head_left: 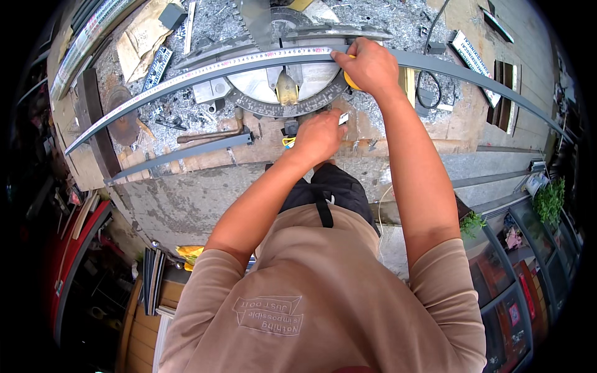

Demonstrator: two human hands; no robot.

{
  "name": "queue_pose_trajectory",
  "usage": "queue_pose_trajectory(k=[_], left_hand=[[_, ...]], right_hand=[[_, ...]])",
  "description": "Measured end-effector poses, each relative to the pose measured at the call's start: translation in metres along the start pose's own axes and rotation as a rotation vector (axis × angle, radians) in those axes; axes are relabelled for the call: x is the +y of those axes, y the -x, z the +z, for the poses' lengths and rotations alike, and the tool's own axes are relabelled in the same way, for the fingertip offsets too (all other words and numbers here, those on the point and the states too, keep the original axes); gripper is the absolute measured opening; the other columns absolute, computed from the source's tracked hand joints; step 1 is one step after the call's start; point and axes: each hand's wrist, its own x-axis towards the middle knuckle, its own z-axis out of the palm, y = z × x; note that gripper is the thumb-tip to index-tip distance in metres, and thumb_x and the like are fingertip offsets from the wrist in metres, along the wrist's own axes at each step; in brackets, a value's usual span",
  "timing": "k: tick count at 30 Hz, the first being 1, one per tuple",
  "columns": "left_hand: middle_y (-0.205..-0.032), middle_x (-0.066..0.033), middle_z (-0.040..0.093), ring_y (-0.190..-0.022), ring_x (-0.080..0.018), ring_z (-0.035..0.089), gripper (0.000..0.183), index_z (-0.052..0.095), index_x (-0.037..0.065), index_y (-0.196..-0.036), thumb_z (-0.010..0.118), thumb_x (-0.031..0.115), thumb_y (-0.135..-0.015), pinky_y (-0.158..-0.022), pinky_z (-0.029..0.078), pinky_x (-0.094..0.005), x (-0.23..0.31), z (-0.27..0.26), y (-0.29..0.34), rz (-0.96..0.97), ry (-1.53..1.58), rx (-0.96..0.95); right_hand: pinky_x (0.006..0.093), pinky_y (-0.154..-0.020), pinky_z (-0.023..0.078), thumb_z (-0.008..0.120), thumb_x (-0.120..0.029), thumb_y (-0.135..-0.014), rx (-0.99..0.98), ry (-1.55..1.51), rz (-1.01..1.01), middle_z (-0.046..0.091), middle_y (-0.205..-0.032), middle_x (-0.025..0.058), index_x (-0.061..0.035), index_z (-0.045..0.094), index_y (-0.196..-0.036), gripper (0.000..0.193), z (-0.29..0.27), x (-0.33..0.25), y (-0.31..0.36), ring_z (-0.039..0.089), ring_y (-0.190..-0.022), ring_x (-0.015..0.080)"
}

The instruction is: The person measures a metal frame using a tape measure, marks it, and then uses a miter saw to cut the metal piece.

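Observation:
A long grey metal profile point(435, 64) lies across the bed of a miter saw point(239, 81). The extended blade of a tape measure point(186, 76) runs along the profile from the far left to my right hand point(375, 67). That hand is closed round the yellow tape case, mostly hidden under my palm, with fingers pressed at the profile. Nearer to me, in front of the saw's round base, my left hand point(318, 133) is closed on a small item with a white end point(344, 117); its kind is hidden. The toothed saw blade point(254, 23) stands behind the profile.
Metal shavings cover the bench point(398, 127). A hammer-like tool point(211, 133) and a shorter grey profile point(180, 155) lie at the left, near a round disc point(122, 115). A black cable point(429, 37) and offcuts point(476, 65) lie at the right.

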Motion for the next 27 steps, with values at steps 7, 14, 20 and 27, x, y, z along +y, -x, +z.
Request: queue_pose_trajectory(k=[7, 14, 20, 27], left_hand=[[-0.111, -0.0307, 0.073, -0.109, -0.0485, 0.070, 0.038, 0.061, -0.004, -0.123, 0.069, 0.025, -0.101, -0.096, 0.053, -0.0574, 0.004, 0.025, -0.021, 0.079, -0.033, -0.035], [-0.124, -0.0334, 0.069, -0.118, -0.0493, 0.067, 0.046, 0.060, -0.005, -0.133, 0.070, 0.028, -0.102, -0.102, 0.053, -0.0553, 0.013, 0.048, -0.048, -0.028, 0.145, 0.055], [-0.129, -0.0273, 0.069, -0.118, -0.0467, 0.067, 0.041, 0.062, -0.003, -0.137, 0.068, 0.017, -0.101, -0.102, 0.054, -0.0519, 0.001, 0.054, -0.035, 0.126, 0.140, 0.383], [-0.115, -0.0206, 0.073, -0.103, -0.0390, 0.072, 0.029, 0.070, 0.003, -0.130, 0.063, 0.015, -0.105, -0.092, 0.057, -0.0468, -0.028, 0.012, 0.029, 0.146, 0.222, 0.180]], right_hand=[[0.0466, -0.094, 0.057, 0.078, -0.058, -0.089, 0.000, 0.001, -0.004, 0.081, -0.107, 0.0150, -0.0099, 0.077, -0.102, 0.050, 0.000, 0.000, 0.000, 0.076, -0.105, 0.0355], [0.0481, -0.087, 0.057, 0.077, -0.060, -0.088, 0.075, -0.027, -0.041, 0.080, -0.097, 0.0160, -0.0100, 0.074, -0.092, 0.050, 0.007, 0.006, 0.000, 0.076, -0.097, 0.0366], [0.0473, -0.091, 0.057, 0.078, -0.057, -0.088, 0.036, -0.025, -0.035, 0.080, -0.104, 0.0160, -0.0093, 0.077, -0.099, 0.049, 0.001, 0.003, 0.001, 0.076, -0.102, 0.0364], [0.0480, -0.088, 0.057, 0.078, -0.059, -0.088, 0.090, -0.037, -0.075, 0.080, -0.098, 0.0169, -0.0087, 0.076, -0.094, 0.051, 0.007, 0.007, 0.000, 0.076, -0.098, 0.0379]])
